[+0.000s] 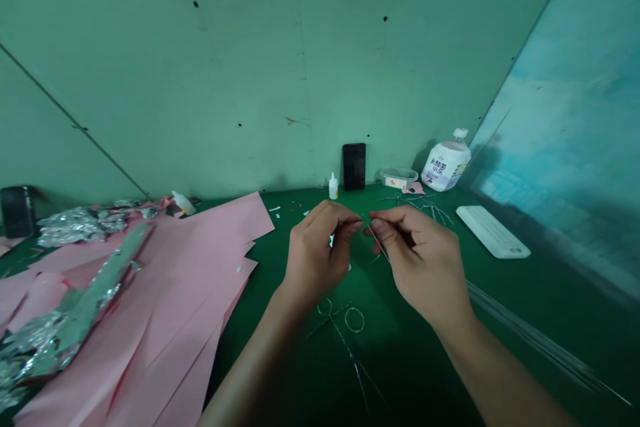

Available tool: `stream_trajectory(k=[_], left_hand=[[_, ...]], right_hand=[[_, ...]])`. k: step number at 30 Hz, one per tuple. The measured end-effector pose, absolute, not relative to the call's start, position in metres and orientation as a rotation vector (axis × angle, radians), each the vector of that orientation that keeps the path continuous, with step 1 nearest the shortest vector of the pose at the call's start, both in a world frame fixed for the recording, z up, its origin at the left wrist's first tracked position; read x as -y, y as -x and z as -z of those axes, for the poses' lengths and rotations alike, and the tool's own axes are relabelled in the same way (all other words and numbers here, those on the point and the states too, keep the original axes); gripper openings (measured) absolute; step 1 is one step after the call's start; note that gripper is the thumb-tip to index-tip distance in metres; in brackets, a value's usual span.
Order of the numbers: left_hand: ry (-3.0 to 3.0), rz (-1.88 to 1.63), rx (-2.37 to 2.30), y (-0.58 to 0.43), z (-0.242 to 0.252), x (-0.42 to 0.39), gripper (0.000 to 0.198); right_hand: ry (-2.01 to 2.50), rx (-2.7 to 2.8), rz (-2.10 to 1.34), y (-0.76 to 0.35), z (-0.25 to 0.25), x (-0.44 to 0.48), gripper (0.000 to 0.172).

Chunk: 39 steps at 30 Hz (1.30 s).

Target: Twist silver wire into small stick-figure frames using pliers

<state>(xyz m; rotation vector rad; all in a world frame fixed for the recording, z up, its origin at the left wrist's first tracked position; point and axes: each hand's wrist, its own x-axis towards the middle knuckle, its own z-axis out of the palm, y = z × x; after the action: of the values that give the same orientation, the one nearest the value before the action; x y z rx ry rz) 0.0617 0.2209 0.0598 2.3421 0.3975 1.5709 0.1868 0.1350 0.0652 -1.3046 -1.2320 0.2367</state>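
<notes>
My left hand [315,250] and my right hand [420,260] meet above a green table [425,360], fingertips pinched together. Between them runs a thin silver wire [379,243], held by both hands; its ends are hard to follow. Below my hands, bent wire pieces with small loops [345,323] lie on the table.
Pink paper sheets [165,293] and crumpled silver foil [70,307] cover the left side. At the back stand a small glue bottle [333,187], a black phone [354,166], a clear plastic box [399,178] and a white bottle [446,163]. A white keyboard [493,231] and long straight wires [540,343] lie at right.
</notes>
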Motion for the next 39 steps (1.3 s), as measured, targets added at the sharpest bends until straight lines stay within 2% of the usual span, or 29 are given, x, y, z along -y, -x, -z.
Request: stream_trajectory(k=[5, 15, 24, 28, 39], left_hand=[[-2.32, -1.588, -0.523, -0.061, -0.061, -0.22, 0.011], [-2.334, -1.559, -0.549, -0.063, -0.061, -0.216, 0.015], [-2.143, -1.611, -0.544, -0.069, -0.053, -0.211, 0.012], [-1.981, -1.447, -0.55, -0.071, -0.052, -0.211, 0.006], [-1.935, -1.333, -0.47, -0.067, -0.056, -0.211, 0.022]], right_hand=[[1.301, 1.398, -0.2, -0.192, -0.069, -0.135, 0.011], [1.35, 1.647, 0.514, -0.195, -0.062, -0.138, 0.007], [1.408, 1.479, 0.487, -0.185, -0.058, -0.136, 0.01], [1.392, 1.443, 0.441, -0.189, -0.06, -0.136, 0.006], [1.399, 1.431, 0.482, -0.194, -0.062, -0.137, 0.011]])
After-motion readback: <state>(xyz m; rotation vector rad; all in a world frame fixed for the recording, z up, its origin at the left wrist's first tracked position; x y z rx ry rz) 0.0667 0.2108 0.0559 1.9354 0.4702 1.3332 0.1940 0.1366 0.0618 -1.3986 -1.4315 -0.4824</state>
